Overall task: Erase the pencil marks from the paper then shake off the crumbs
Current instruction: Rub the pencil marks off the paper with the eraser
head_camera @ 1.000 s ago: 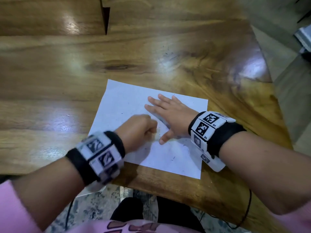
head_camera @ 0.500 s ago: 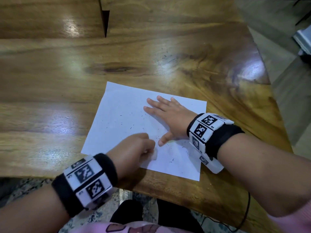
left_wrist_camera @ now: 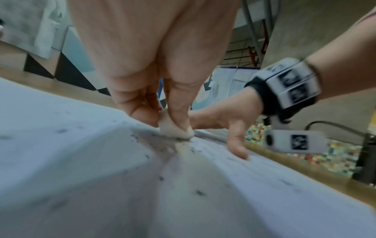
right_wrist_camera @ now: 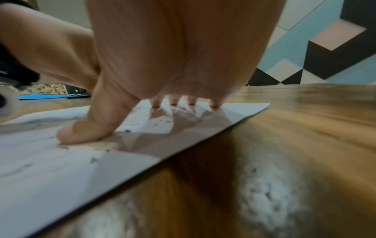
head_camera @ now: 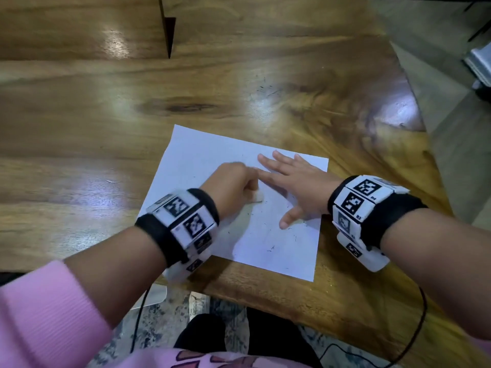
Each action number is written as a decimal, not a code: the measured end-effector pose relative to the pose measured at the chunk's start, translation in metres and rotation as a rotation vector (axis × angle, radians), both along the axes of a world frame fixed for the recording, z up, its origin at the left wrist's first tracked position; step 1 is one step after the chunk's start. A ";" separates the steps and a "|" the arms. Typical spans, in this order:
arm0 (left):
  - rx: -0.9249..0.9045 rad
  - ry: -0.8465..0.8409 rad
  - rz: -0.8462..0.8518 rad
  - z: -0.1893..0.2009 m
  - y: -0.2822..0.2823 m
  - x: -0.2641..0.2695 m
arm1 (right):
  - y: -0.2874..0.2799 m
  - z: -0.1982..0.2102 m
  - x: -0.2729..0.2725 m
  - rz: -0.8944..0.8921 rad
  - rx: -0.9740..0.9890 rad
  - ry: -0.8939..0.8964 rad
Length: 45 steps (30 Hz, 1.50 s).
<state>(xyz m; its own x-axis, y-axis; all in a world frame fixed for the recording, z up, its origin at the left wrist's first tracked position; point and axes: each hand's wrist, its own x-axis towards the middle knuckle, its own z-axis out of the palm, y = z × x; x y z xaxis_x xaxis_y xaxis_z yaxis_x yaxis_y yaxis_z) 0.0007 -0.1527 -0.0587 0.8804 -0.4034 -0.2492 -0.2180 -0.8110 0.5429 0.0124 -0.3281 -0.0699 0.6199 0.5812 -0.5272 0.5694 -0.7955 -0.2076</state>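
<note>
Since half a second ago the left hand [head_camera: 233, 181] has slid forward, pinching the eraser [left_wrist_camera: 175, 130] just beside the right hand [head_camera: 300, 187], whose spread fingers [right_wrist_camera: 173, 100] press the paper [head_camera: 212, 155] flat, likely so rubbing won't drag it. Crumbs [head_camera: 269, 248] lie nearer than its thumb. Wristband codes are unreadable.

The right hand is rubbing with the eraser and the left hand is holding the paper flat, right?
Not quite: the hands are swapped. The left hand pinches the white eraser against the paper, while the right hand lies flat with fingers spread, holding the paper down. The left wrist view shows the eraser grip best.
</note>
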 end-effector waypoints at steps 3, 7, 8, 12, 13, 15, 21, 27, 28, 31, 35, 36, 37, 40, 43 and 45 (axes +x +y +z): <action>0.000 0.002 -0.017 -0.005 -0.002 -0.008 | -0.001 0.000 0.001 -0.003 0.002 0.005; -0.021 0.085 -0.213 -0.010 0.022 -0.063 | 0.000 0.001 0.000 0.000 0.001 0.007; -0.025 0.098 -0.226 -0.011 0.023 -0.064 | 0.000 0.002 0.000 -0.001 -0.002 0.008; -0.001 0.009 -0.101 -0.005 -0.001 -0.018 | 0.001 0.002 0.000 -0.011 0.000 0.008; -0.005 -0.004 -0.069 -0.004 -0.007 -0.007 | 0.001 0.002 0.000 -0.014 0.001 0.008; 0.003 -0.009 -0.058 -0.006 -0.009 -0.005 | 0.001 0.002 0.000 -0.013 0.001 0.010; -0.005 0.053 -0.208 -0.013 0.017 -0.056 | -0.001 0.003 0.000 -0.008 0.007 0.014; 0.037 0.025 -0.086 0.002 -0.029 0.002 | 0.001 0.003 0.002 0.011 -0.007 0.025; 0.052 0.031 -0.085 0.001 -0.030 0.003 | 0.002 0.003 0.002 0.014 -0.016 0.028; 0.078 0.025 -0.154 -0.004 -0.019 -0.027 | 0.000 0.003 0.001 0.021 -0.041 0.008; 0.023 0.065 -0.226 -0.010 -0.005 -0.056 | 0.001 0.002 0.000 0.036 -0.060 -0.010; 0.017 0.064 -0.198 -0.008 -0.009 -0.049 | 0.001 0.002 0.000 0.028 -0.057 -0.007; 0.007 0.064 -0.144 -0.006 -0.015 -0.038 | 0.001 0.003 0.000 0.014 -0.047 -0.001; 0.022 0.049 -0.067 -0.001 -0.036 -0.008 | 0.002 0.003 0.001 -0.043 -0.010 0.023; -0.002 0.031 -0.096 -0.002 -0.031 -0.018 | 0.002 0.002 0.001 -0.034 -0.015 0.017; 0.001 0.050 -0.179 -0.007 -0.018 -0.041 | 0.000 0.002 0.001 -0.011 -0.035 0.002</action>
<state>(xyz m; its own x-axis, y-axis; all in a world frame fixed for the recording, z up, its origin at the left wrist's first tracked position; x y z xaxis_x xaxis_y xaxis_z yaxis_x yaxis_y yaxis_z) -0.0407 -0.1704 -0.0654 0.7812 -0.5520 -0.2914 -0.3315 -0.7625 0.5557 0.0135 -0.3276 -0.0678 0.6252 0.5557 -0.5480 0.5602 -0.8085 -0.1806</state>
